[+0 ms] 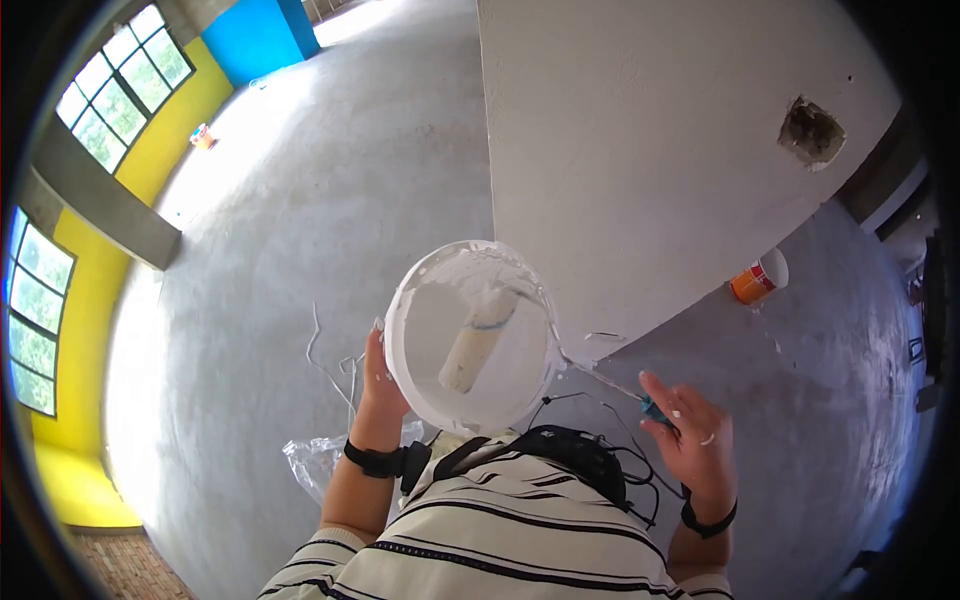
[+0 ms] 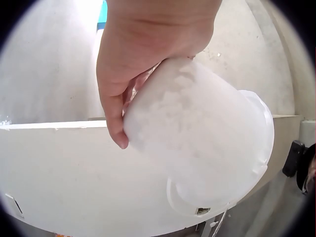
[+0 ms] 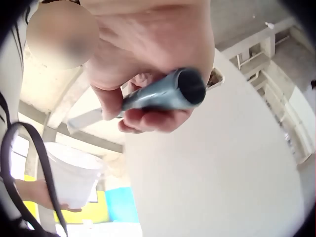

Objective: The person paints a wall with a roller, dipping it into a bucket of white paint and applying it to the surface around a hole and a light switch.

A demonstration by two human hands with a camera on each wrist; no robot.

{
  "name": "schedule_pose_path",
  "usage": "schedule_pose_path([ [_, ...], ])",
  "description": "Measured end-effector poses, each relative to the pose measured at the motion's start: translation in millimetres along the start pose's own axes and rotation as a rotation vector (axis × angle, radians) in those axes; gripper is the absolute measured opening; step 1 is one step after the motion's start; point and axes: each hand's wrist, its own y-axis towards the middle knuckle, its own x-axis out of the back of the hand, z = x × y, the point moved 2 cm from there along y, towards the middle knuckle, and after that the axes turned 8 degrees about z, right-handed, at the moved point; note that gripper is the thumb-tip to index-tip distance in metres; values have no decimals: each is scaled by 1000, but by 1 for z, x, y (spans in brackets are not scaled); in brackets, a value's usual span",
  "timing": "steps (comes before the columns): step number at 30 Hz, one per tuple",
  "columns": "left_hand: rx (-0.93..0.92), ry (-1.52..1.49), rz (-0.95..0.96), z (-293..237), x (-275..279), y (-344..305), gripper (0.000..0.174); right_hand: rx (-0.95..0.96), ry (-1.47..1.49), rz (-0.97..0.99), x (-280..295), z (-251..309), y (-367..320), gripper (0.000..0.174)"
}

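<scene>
My left hand [image 1: 383, 374] grips a white plastic bucket [image 1: 398, 350] from its left side. In the left wrist view, the fingers of the left hand [image 2: 148, 54] bend over the lower edge of the bucket [image 2: 197, 133]. Inside the bucket lies the sleeve of a paint roller [image 1: 470, 352], pale with a blue stripe, and white paint coats the upper inner wall. Its thin metal rod crosses the bucket's rim toward my right hand [image 1: 692, 445]. There the right hand [image 3: 153, 59] holds the roller's blue-green handle [image 3: 158, 95], its open hollow end facing the camera.
A white wall [image 1: 640, 180] with a rough hole [image 1: 812, 132] stands ahead. An orange-and-white bucket [image 1: 755, 282] is on the floor at its right. Clear plastic sheeting [image 1: 308, 462] lies at left, and a black bag [image 1: 570, 455] with cords hangs at the waist.
</scene>
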Motion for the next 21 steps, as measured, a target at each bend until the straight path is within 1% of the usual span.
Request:
schedule_pose_path([
  [1, 48, 9, -30, 0, -2, -2, 61, -4, -1, 5, 5, 7, 6, 54],
  [2, 71, 17, -63, 0, -7, -2, 62, -15, -97, 97, 8, 13, 13, 55],
  [3, 76, 15, -64, 3, 1, -2, 62, -25, -192, 188, 8, 16, 19, 55],
  [4, 72, -163, 103, 6, 9, -1, 62, -29, -192, 190, 6, 17, 23, 55],
  [5, 65, -342, 271, 9, 15, -2, 61, 34, -277, 187, 4, 19, 28, 52],
  [6, 67, -344, 269, 10, 13, -5, 61, 98, -361, 186, 3, 21, 30, 49],
  [8, 91, -64, -2, 10, 17, -10, 61, 108, -362, 188, 1, 28, 37, 50],
  [10, 105, -52, -30, 16, 23, -11, 62, 120, -364, 194, 0, 35, 40, 50],
  [12, 122, -36, -52, 19, 24, -11, 63, 195, -446, 287, 0, 45, 42, 45],
  [13, 123, 0, -81, 19, 23, -12, 61, 190, -443, 285, 0, 52, 43, 45],
  [15, 132, 38, -104, 22, 20, -14, 59, 182, -532, 352, 0, 64, 43, 49],
  [17, 141, 73, -88, 26, 17, -15, 50, 192, -573, 373, 1, 67, 45, 51],
  [19, 147, 73, -60, 26, 10, -15, 49, 202, -612, 397, 0, 67, 48, 54],
  [21, 139, 24, -97, 27, 10, -12, 50, 205, -591, 398, 1, 65, 51, 55],
])
